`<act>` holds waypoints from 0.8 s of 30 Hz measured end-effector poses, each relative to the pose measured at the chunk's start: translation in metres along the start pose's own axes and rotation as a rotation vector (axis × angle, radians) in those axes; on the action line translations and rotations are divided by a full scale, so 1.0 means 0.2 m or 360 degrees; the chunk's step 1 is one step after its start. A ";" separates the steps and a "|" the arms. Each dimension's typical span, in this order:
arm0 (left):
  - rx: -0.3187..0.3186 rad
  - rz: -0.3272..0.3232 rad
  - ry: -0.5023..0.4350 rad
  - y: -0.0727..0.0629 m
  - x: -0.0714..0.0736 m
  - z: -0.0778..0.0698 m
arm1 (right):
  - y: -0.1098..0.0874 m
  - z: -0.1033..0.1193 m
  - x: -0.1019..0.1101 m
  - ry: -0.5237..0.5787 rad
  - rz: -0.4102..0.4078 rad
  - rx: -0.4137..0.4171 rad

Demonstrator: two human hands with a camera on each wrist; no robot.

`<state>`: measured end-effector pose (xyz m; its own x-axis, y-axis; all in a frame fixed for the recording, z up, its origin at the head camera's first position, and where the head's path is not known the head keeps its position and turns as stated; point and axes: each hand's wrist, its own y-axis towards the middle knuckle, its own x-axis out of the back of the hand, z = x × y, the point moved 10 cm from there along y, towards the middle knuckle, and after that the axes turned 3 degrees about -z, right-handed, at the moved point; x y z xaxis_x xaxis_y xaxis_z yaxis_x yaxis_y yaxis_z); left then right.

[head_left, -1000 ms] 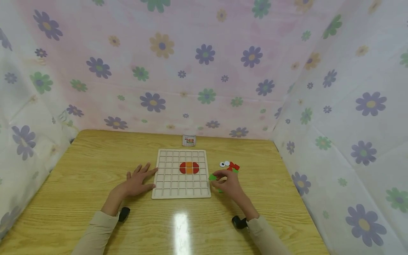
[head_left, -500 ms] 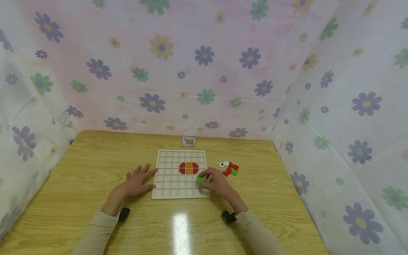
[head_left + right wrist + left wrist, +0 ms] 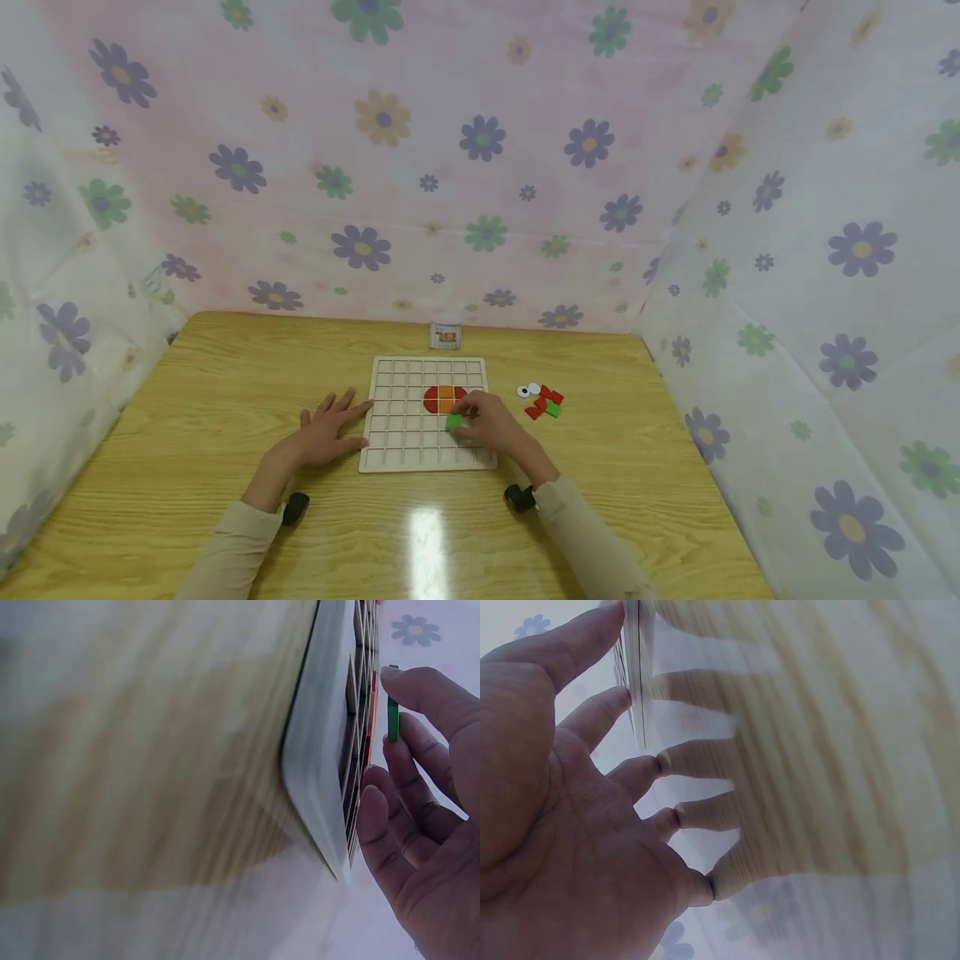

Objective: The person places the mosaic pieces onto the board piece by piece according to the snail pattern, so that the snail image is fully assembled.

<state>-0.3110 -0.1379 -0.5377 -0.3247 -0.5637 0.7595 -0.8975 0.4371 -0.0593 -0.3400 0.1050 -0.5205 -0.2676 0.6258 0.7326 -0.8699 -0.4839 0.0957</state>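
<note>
While the right hand [image 3: 491, 423] pinched a green square [image 3: 453, 422] between thumb and fingertips, the square lay at the left end of that hand, over the right-hand half of the gridded wooden board [image 3: 390, 435]. It sat just nearer the person than the two orange squares [image 3: 447, 406], roughly below the join between them and the red corners on their right. Being about as wide as it was long, it showed no clear long axis; the right wrist view caught it edge-on, about level with the board and seemingly just clear of it. The left hand [image 3: 324, 433] was well apart from it, fingers straight and spread, thumb and forefinger touching the board's left edge, the other fingertips resting on the worktop.

To the right of the board lay loose red pieces [image 3: 542, 403], another green piece [image 3: 553, 410] and two white discs, one bearing a black dot [image 3: 523, 392]. A small picture card [image 3: 446, 336] lay beyond the far edge. The wood-grained worktop [image 3: 225, 383] stood among flowered cloth walls [image 3: 420, 217].
</note>
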 end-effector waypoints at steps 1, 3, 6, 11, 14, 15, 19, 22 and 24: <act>0.0002 0.0001 0.0002 0.00 0.00 0.00 | 0.01 0.00 -0.01 -0.0004 0.0008 -0.0004; 0.0007 0.0001 0.0001 0.00 0.00 -0.01 | 0.02 -0.01 -0.02 -0.0001 0.0026 -0.0006; 0.0001 0.0005 0.0009 0.00 -0.01 -0.01 | 0.02 -0.02 -0.03 0.0040 0.0048 -0.0015; 0.0006 0.0010 0.0013 -0.01 -0.01 -0.02 | 0.03 -0.03 -0.05 0.0075 0.0069 -0.0049; 0.0013 0.0011 0.0021 -0.01 -0.01 -0.02 | 0.03 -0.04 -0.06 0.0075 0.0078 -0.0068; 0.0015 0.0011 0.0021 -0.01 -0.01 -0.01 | 0.03 -0.04 -0.06 0.0078 0.0078 -0.0075; 0.0014 0.0003 0.0028 -0.01 -0.01 -0.01 | 0.04 -0.04 -0.05 0.0113 0.0074 -0.0086; 0.0012 0.0000 0.0040 0.00 0.00 0.00 | 0.05 -0.03 -0.05 0.0124 0.0074 -0.0091; 0.0008 0.0002 0.0041 0.00 0.00 -0.01 | 0.05 -0.03 -0.05 0.0117 0.0077 -0.0090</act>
<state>-0.3098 -0.1372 -0.5374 -0.3181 -0.5450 0.7757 -0.8986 0.4343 -0.0633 -0.3486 0.0978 -0.5315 -0.3377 0.6470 0.6837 -0.8767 -0.4806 0.0218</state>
